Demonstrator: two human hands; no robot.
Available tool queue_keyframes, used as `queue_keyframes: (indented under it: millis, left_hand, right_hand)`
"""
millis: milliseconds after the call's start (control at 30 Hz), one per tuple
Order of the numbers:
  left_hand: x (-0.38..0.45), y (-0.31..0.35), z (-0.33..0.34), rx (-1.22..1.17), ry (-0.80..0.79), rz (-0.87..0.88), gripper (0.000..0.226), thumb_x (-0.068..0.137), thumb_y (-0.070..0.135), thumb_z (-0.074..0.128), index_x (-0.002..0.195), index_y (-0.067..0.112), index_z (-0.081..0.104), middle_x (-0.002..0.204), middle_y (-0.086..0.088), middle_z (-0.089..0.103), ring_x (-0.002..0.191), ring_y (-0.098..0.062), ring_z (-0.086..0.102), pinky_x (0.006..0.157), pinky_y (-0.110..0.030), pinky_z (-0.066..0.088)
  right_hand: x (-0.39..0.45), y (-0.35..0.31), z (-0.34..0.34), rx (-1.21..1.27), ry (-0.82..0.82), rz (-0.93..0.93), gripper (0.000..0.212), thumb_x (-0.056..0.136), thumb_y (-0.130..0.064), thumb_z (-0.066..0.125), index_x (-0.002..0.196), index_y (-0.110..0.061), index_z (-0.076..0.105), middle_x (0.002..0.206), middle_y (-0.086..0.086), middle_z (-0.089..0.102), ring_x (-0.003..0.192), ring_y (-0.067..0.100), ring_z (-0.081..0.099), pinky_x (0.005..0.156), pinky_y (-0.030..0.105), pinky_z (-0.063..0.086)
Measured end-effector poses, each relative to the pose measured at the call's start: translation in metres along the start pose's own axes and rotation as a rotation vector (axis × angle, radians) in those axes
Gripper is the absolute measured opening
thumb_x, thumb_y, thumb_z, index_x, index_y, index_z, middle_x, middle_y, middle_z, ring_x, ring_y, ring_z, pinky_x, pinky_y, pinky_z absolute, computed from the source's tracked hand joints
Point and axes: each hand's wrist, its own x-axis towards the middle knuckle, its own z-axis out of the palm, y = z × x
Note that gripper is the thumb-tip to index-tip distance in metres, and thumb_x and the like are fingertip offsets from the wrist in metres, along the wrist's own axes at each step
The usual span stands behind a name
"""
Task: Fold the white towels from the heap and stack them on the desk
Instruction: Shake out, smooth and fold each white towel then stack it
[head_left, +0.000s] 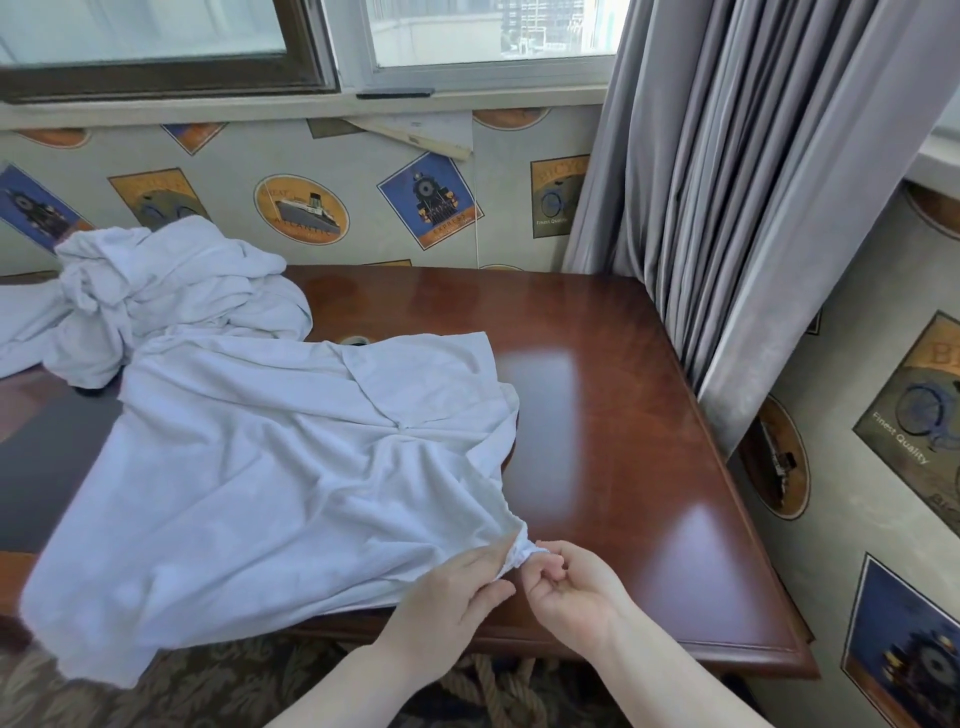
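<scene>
One white towel (270, 467) lies spread across the left half of the desk (649, 441), its near-left portion overhanging the front edge. The left hand (457, 592) and right hand (566, 587) both pinch the towel's bunched corner near the front edge. The heap (171, 291) of crumpled towels rests at the desk's rear-left corner.
</scene>
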Motion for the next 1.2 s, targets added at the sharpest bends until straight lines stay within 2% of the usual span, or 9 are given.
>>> queue_keyframes:
  millis: [133,200,333,467,567,700,800,1033,1200]
  left_hand:
    - [0.006,0.005,0.001,0.029,0.048,-0.061,0.015,0.098,0.031,0.055,0.108,0.041,0.053,0.084,0.042,0.055,0.083,0.018,0.051,0.072,-0.008,0.036]
    - [0.012,0.001,-0.002,-0.045,0.075,-0.177,0.012,0.099,0.028,0.053,0.100,0.036,0.062,0.077,0.029,0.061,0.077,0.007,0.055,0.069,-0.014,0.039]
    - [0.026,-0.007,-0.018,-0.234,0.026,-0.342,0.022,0.095,0.019,0.058,0.075,0.028,0.060,0.066,0.013,0.052,0.066,-0.007,0.047,0.064,-0.026,0.035]
    - [0.035,-0.008,-0.028,-0.330,-0.035,-0.354,0.025,0.086,0.020,0.065,0.066,0.017,0.051,0.063,0.006,0.044,0.063,-0.011,0.039,0.063,-0.031,0.029]
    - [0.033,-0.007,-0.032,-0.468,-0.066,-0.327,0.030,0.078,0.028,0.064,0.075,0.000,0.053,0.070,-0.007,0.040,0.069,-0.016,0.037,0.065,-0.030,0.027]
    - [0.028,-0.008,-0.040,-0.651,-0.121,-0.362,0.038,0.083,0.032,0.056,0.082,-0.006,0.058,0.083,-0.008,0.041,0.081,-0.019,0.037,0.076,-0.032,0.028]
    - [0.026,-0.014,-0.047,-0.651,-0.136,-0.378,0.054,0.085,0.038,0.056,0.099,-0.014,0.059,0.090,-0.009,0.053,0.086,-0.021,0.049,0.081,-0.034,0.036]
    - [0.020,-0.044,-0.066,-0.252,0.125,-0.366,0.026,0.085,0.038,0.068,0.072,0.018,0.057,0.075,0.012,0.048,0.069,-0.008,0.050,0.067,-0.027,0.038]
    - [0.007,-0.071,-0.084,-0.196,0.044,-0.391,0.025,0.080,0.054,0.063,0.085,0.030,0.056,0.085,0.005,0.063,0.081,-0.016,0.061,0.071,-0.030,0.043]
  right_hand:
    - [0.005,0.002,0.003,-0.033,0.041,-0.074,0.023,0.086,0.014,0.034,0.089,-0.004,0.047,0.078,0.005,0.040,0.038,0.012,0.033,0.032,0.017,0.039]
    - [0.007,0.002,0.000,-0.238,0.056,-0.217,0.012,0.092,0.009,0.045,0.096,-0.001,0.050,0.082,0.009,0.046,0.054,0.012,0.041,0.038,0.023,0.049]
    - [0.001,-0.006,-0.012,-1.374,-0.016,-0.960,0.016,0.085,-0.007,0.066,0.088,-0.022,0.064,0.083,-0.003,0.066,0.074,0.014,0.060,0.064,0.022,0.050]
    - [0.003,0.009,-0.012,-1.965,-0.205,-1.197,0.022,0.079,-0.024,0.074,0.080,-0.040,0.059,0.095,-0.021,0.061,0.094,-0.001,0.058,0.078,0.012,0.041]
    - [0.006,0.010,-0.007,-1.968,-0.170,-1.313,0.021,0.082,-0.020,0.074,0.075,-0.032,0.058,0.093,-0.020,0.058,0.094,0.001,0.057,0.077,0.014,0.041]
    - [0.001,0.007,0.009,-1.781,-0.235,-1.027,0.022,0.088,-0.022,0.070,0.070,-0.020,0.058,0.068,-0.012,0.060,0.065,0.002,0.052,0.065,0.022,0.040]
    - [0.002,0.013,0.020,-1.668,-0.244,-0.974,0.025,0.089,-0.021,0.070,0.067,-0.021,0.059,0.066,0.003,0.058,0.066,0.012,0.053,0.063,0.030,0.042]
    - [0.011,0.022,0.052,-1.440,-0.268,-1.035,0.018,0.090,-0.023,0.068,0.083,-0.008,0.063,0.080,0.009,0.062,0.075,0.020,0.056,0.069,0.035,0.045]
    - [0.016,0.019,0.070,-1.524,-0.268,-1.248,0.026,0.088,-0.038,0.067,0.081,-0.016,0.056,0.076,0.005,0.049,0.074,0.020,0.043,0.069,0.038,0.034]
